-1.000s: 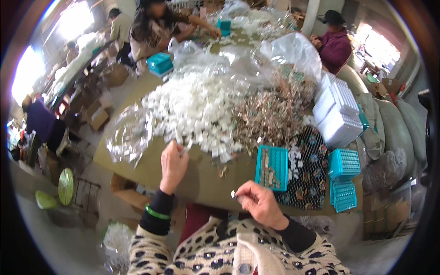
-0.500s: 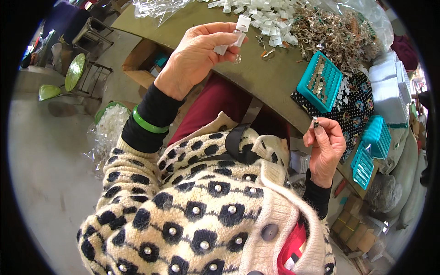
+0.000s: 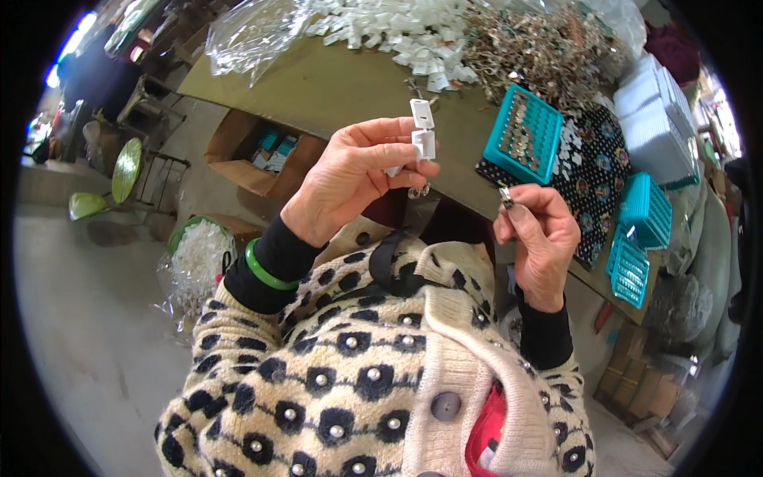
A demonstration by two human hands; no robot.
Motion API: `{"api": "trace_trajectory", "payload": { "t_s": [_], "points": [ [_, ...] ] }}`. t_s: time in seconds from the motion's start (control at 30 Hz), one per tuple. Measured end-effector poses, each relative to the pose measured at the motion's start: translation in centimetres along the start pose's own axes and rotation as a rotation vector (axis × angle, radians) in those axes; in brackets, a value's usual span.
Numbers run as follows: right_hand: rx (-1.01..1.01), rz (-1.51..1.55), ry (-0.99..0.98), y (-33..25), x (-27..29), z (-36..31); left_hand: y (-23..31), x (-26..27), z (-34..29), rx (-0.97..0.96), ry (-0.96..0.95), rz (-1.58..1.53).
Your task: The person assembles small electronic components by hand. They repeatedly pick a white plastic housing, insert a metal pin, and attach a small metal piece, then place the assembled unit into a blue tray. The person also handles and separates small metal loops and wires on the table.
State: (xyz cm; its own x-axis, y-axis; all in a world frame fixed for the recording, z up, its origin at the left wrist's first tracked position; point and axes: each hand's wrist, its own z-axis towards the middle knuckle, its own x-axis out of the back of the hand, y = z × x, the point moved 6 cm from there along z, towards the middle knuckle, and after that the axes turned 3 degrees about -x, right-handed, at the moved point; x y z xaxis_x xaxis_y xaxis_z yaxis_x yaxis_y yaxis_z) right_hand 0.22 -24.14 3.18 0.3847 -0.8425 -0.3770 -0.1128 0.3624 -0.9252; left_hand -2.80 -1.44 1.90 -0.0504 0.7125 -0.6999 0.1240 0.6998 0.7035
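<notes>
My left hand (image 3: 346,171) is closed around a small white plastic hinged case (image 3: 424,145), its lid folded up and open. Small shiny metal rings (image 3: 419,191) hang under those fingers; whether they are gripped there I cannot tell. To the right, my right hand (image 3: 544,234) pinches a small silvery metal clip-like piece (image 3: 505,195) between thumb and fingertips. Just beyond it on the table is a teal tray (image 3: 547,143), with rows of small metal pieces (image 3: 520,127) standing in its slots.
White plastic cases (image 3: 389,36) and tangled metal parts (image 3: 540,52) are heaped along the table's (image 3: 294,87) far side. Stacked white trays (image 3: 652,119) and more teal trays (image 3: 645,211) stand right. A cardboard box (image 3: 242,151) and a bag of clear pieces (image 3: 199,254) sit left, below the table.
My left hand has come down toward me with the white case, closer to my right hand. The right hand still pinches the metal piece. The whole view has shifted slightly.
</notes>
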Motion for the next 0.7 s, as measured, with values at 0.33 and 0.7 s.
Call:
{"api": "trace_trajectory", "payload": {
  "t_s": [0.33, 0.7],
  "points": [
    [0.065, -0.066, -0.034, -0.3, -1.5, 1.1, -3.1, -2.2, -0.6, 0.105, -0.027, 0.010],
    [0.048, -0.101, -0.034, 0.2, -2.9, 1.4, -3.1, -1.7, -1.0, 0.030, -0.020, -0.051]
  ]
}}
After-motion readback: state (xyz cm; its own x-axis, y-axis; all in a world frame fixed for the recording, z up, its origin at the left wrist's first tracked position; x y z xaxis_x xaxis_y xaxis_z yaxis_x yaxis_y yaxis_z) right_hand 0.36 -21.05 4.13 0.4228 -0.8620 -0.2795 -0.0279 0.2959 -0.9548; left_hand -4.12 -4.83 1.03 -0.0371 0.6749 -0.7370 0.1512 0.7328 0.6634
